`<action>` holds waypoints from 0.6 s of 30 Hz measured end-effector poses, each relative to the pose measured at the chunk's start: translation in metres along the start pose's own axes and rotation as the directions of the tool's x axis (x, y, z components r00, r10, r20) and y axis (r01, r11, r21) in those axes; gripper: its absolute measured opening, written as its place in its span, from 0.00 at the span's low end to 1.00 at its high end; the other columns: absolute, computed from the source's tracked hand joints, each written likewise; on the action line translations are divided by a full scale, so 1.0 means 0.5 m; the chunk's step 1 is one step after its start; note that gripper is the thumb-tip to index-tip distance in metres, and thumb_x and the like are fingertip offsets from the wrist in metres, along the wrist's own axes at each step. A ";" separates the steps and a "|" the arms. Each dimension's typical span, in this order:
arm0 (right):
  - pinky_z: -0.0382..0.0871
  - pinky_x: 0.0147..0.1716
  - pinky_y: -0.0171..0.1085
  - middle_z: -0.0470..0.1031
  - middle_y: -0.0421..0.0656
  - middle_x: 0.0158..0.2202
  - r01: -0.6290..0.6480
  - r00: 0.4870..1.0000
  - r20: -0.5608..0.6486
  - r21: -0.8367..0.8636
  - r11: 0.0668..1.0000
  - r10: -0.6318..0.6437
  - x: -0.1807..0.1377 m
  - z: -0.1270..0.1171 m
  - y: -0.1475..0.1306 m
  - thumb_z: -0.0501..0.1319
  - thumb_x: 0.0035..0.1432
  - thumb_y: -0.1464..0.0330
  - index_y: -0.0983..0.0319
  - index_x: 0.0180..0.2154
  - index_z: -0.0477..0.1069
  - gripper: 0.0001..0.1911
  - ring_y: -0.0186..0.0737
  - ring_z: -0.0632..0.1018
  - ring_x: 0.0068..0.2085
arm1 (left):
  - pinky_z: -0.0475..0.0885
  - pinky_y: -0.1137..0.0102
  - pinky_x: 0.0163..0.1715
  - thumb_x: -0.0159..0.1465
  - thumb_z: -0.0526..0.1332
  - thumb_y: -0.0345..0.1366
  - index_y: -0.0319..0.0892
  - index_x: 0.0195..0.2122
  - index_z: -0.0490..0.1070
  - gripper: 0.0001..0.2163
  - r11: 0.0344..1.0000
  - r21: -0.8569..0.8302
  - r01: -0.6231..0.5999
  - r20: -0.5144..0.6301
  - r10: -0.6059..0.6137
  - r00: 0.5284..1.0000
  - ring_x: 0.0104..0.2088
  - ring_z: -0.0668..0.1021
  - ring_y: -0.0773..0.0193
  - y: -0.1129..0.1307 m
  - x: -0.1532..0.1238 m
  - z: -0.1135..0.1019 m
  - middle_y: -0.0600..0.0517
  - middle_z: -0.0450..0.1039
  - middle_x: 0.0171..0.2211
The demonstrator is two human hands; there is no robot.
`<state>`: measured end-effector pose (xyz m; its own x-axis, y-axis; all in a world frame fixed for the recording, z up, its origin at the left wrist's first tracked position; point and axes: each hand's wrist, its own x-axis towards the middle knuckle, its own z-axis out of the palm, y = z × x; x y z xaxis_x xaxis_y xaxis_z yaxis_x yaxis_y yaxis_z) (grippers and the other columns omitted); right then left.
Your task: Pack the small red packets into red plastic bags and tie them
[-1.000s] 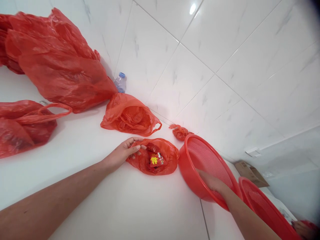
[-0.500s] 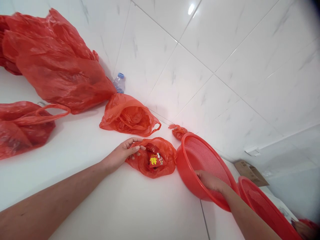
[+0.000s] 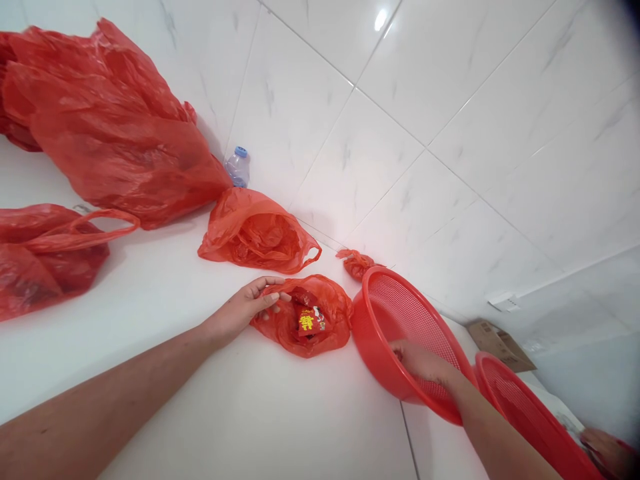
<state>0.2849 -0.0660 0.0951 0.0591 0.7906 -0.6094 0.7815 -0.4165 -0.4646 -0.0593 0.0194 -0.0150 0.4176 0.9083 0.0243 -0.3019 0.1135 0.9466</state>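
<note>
My left hand (image 3: pixel 255 303) is at the left rim of a small red plastic bag (image 3: pixel 333 333), thumb over the inside of the mouth and fingers around the film. Inside the bag lies a red packet (image 3: pixel 311 321) with yellow print. Beside the bag, a red plastic basket (image 3: pixel 373 333) with mesh holes stands tilted toward me. My right hand (image 3: pixel 425 367) reaches into this basket with its fingers curled. The near rim hides the fingertips and whatever they hold.
Another open red bag (image 3: pixel 260 233) lies behind, near a clear bottle (image 3: pixel 238 168). Larger red bags (image 3: pixel 120 127) fill the left. A small knotted red bag (image 3: pixel 359 265) lies by the tiled wall. At right are a second basket (image 3: pixel 530 413), a cardboard box (image 3: pixel 500 345) and another person's hand (image 3: pixel 607 450).
My left hand and the bag stay almost still. The fingers of my right hand look more curled inside the basket. The other person's hand at the lower right shows more.
</note>
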 end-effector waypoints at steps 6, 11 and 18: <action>0.70 0.31 0.37 0.75 0.40 0.28 0.175 0.952 -0.268 0.090 0.980 -0.145 -0.003 -0.076 -0.015 0.65 0.45 0.65 0.62 0.36 0.70 0.13 0.35 0.74 0.27 | 0.65 0.68 0.33 0.58 0.62 0.46 0.47 0.50 0.66 0.20 1.000 -0.014 -0.005 -0.021 0.005 1.000 0.35 0.73 0.63 -0.002 0.002 0.000 0.49 0.73 0.48; 0.70 0.30 0.38 0.73 0.39 0.27 0.418 0.875 -0.304 0.086 0.904 -0.376 -0.024 -0.066 -0.134 0.66 0.47 0.65 0.61 0.36 0.70 0.13 0.35 0.73 0.27 | 0.66 0.70 0.33 0.58 0.63 0.44 0.50 0.50 0.66 0.19 0.996 -0.086 -0.040 -0.049 0.036 0.998 0.39 0.74 0.63 -0.003 0.003 -0.003 0.50 0.67 0.55; 0.69 0.27 0.33 0.65 0.39 0.37 0.535 0.808 -0.156 -0.213 0.818 -0.569 0.048 0.082 -0.272 0.61 0.47 0.73 0.58 0.33 0.73 0.08 0.30 0.72 0.28 | 0.64 0.72 0.29 0.57 0.63 0.43 0.49 0.50 0.67 0.19 0.993 -0.088 -0.072 -0.050 0.068 0.996 0.39 0.74 0.63 -0.002 0.004 -0.001 0.50 0.64 0.57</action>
<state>0.1544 -0.0085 0.1172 -0.3000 0.9453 -0.1279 0.8030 0.1778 -0.5689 -0.0585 0.0213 -0.0162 0.3524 0.9330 0.0724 -0.4055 0.0825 0.9104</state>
